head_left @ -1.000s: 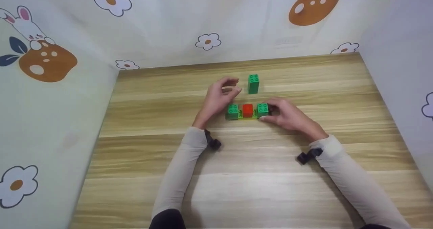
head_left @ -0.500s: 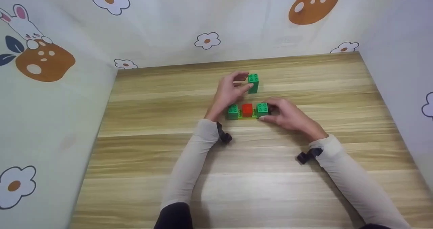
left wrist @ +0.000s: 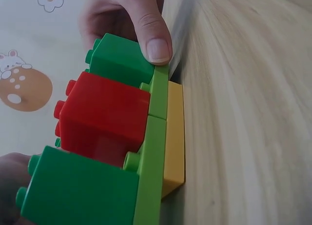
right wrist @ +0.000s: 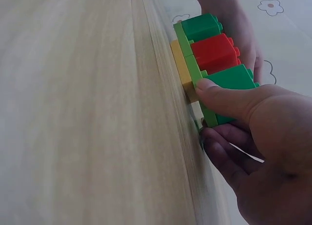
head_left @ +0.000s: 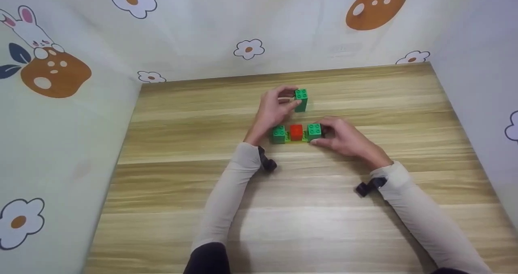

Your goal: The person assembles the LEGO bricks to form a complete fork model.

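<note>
At the back of the work area, my left hand [head_left: 275,108] pinches a tall green toy brick [head_left: 301,105] with four studs on top, thumb on its near side. Nearer to me sits a row of bricks: a green brick [head_left: 279,134], a red brick [head_left: 296,132] and another green brick [head_left: 314,132]. They stand on thin light green plates [left wrist: 155,147], with a yellow brick [left wrist: 174,137] beneath the middle. My right hand [head_left: 346,136] holds the row's right end, its thumb [right wrist: 207,84] against the plate edge. The left fingertips behind the tall brick are partly hidden.
A wood-grain table [head_left: 283,221] lies under everything. Patterned cloth walls [head_left: 194,35] close it off at the back and sides. Black cameras [head_left: 268,163] are strapped to both wrists.
My left hand has moved right and back to the tall green brick and taken hold of it. The brick has since shifted slightly left. The right hand and the brick row stay put.
</note>
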Demonstrator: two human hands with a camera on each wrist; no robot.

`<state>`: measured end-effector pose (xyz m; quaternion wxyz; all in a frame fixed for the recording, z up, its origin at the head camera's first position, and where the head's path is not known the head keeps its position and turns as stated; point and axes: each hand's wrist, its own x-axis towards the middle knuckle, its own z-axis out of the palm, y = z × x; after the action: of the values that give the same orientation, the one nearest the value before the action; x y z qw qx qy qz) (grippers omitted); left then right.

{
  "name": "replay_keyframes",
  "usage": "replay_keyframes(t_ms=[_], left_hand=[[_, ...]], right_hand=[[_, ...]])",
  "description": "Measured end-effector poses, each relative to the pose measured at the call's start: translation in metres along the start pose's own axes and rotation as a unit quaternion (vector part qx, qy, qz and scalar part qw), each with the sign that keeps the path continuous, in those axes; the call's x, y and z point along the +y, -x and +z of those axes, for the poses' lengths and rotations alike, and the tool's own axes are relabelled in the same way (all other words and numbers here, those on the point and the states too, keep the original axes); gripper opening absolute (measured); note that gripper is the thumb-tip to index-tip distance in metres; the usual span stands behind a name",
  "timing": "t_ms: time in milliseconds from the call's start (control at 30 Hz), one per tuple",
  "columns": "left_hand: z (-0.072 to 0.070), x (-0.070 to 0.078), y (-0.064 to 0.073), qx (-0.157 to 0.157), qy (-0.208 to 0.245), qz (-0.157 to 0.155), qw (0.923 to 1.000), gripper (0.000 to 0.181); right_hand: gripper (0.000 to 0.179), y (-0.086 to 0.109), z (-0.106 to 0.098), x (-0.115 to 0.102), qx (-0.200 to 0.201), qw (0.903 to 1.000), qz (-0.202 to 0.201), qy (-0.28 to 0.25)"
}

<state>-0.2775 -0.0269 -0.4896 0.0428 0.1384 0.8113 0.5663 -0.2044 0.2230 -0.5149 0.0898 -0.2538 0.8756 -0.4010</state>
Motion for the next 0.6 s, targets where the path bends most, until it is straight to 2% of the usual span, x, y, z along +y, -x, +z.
replay_keyframes(t_ms=[300, 400, 600], left_hand=[[-0.02, -0.009, 0.012, 0.003, 0.034, 0.01, 0.9994, 0.042], [-0.025, -0.012, 0.017, 0.002, 0.043, 0.011, 0.999, 0.042], [-0.028, -0.016, 0.024, -0.003, 0.053, 0.009, 0.9986, 0.04]], right_hand=[[0.035, 0.003, -0.009, -0.005, 0.002, 0.9996, -0.002, -0.026], [0.031, 0.004, -0.017, -0.01, 0.016, 0.9994, 0.001, -0.031], [0.034, 0.006, -0.031, -0.02, 0.054, 0.9975, -0.021, -0.041]])
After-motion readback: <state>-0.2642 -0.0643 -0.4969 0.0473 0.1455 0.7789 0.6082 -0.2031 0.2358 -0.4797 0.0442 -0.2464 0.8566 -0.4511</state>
